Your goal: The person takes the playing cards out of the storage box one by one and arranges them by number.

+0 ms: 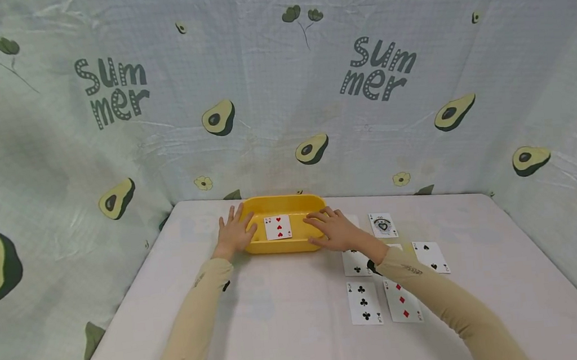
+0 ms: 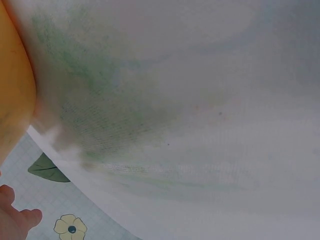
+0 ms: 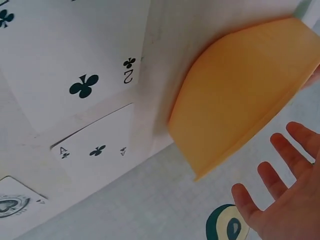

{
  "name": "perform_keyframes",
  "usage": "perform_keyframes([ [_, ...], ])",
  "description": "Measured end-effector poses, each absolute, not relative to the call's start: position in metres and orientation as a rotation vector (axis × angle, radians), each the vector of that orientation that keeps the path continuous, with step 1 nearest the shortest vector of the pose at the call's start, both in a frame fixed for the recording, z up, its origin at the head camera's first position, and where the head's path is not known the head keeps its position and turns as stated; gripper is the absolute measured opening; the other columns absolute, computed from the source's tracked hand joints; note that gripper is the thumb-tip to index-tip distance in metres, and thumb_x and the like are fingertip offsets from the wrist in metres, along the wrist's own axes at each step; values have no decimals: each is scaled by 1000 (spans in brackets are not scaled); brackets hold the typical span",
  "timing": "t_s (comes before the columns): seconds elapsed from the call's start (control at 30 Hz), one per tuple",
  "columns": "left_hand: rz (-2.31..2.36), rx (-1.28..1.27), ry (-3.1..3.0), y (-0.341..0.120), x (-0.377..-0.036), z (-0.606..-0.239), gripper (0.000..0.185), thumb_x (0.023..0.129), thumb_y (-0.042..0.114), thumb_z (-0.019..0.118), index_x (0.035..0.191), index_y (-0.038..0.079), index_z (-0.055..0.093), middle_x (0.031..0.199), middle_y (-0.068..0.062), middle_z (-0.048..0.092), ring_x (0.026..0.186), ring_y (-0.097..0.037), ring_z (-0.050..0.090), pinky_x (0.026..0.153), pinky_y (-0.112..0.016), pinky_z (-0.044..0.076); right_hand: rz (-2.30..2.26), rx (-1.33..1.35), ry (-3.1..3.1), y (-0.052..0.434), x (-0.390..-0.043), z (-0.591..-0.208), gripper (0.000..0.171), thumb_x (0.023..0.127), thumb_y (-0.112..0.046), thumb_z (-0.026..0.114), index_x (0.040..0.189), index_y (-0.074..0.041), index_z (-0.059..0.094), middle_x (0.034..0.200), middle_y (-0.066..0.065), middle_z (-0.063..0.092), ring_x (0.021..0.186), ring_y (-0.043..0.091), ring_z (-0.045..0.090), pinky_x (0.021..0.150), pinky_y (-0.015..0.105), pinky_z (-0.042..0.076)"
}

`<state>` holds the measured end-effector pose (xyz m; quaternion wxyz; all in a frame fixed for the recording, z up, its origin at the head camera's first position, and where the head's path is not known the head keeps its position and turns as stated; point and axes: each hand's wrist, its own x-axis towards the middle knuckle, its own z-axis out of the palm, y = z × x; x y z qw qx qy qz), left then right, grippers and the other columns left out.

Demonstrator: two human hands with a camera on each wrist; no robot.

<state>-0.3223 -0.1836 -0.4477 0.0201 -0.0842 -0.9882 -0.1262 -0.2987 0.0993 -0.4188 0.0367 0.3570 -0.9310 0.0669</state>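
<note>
Now we have both hands at the yellow tray, which sits at the far middle of the counter with one heart card lying face up inside it. Our left hand lies against the tray's left end, fingers stretched straight along the rim and curled round nothing. Our right hand lies on the tray's right end, fingers extended over the rim toward the card without touching it. In the right wrist view those fingers are spread wide and straight, apart from the tray wall; neither hand clasps anything.

As we judge it, the risk lies in flat palms pressing a smooth tray from two sides. An uneven push could tip or skid it, and the loose heart card would slide or spill out. On the right, the club two and the club ace lie just beside the tray, and our right sleeve crosses the rows of cards nearer us; a drag of that arm could scatter them.

The heart card lies between our two hands, nearer the left fingers than the right, and the tray's walls stand between it and both.
</note>
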Motion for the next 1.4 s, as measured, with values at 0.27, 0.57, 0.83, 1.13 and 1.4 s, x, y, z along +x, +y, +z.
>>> perform_keyframes([
  [0.27, -408, -261, -3075, -184, -324, -448, 51, 94, 37, 33, 138, 12, 34, 151, -12, 10, 138, -36, 3, 106, -62, 6, 176, 1048, -2959, 76, -321, -425, 50, 90, -44, 44, 134, -19, 41, 138, 3, 40, 123, 27, 31, 98, 52, 29],
  [0.57, -403, -256, -3087, -184, -324, -449, 50, 94, 37, 33, 138, 13, 35, 151, -12, 10, 138, -36, 2, 106, -62, 6, 226, 1030, -3042, 56, -336, -434, 49, 91, -43, 42, 133, -18, 42, 140, 5, 38, 124, 30, 29, 98, 54, 28],
  [0.83, -380, -240, -3082, -185, -324, -448, 50, 94, 38, 34, 138, 14, 34, 151, -11, 9, 138, -36, 3, 106, -62, 7, 210, 981, -3113, 41, -350, -440, 50, 90, -45, 42, 134, -21, 41, 143, 2, 34, 127, 29, 26, 101, 53, 25],
  [1.13, -425, -242, -3099, -185, -324, -448, 50, 94, 37, 33, 139, 14, 33, 152, -11, 7, 139, -34, 0, 106, -62, 3, 162, 953, -3225, 32, -358, -449, 57, 88, -49, 43, 138, -23, 35, 145, -1, 32, 129, 30, 26, 104, 55, 22],
  [1.4, -411, -241, -3088, -185, -324, -449, 50, 94, 37, 33, 138, 14, 34, 151, -11, 8, 139, -35, 1, 106, -62, 3, 30, 981, -3243, 26, -359, -451, 52, 89, -50, 41, 137, -31, 35, 143, -2, 36, 130, 31, 26, 104, 56, 22],
])
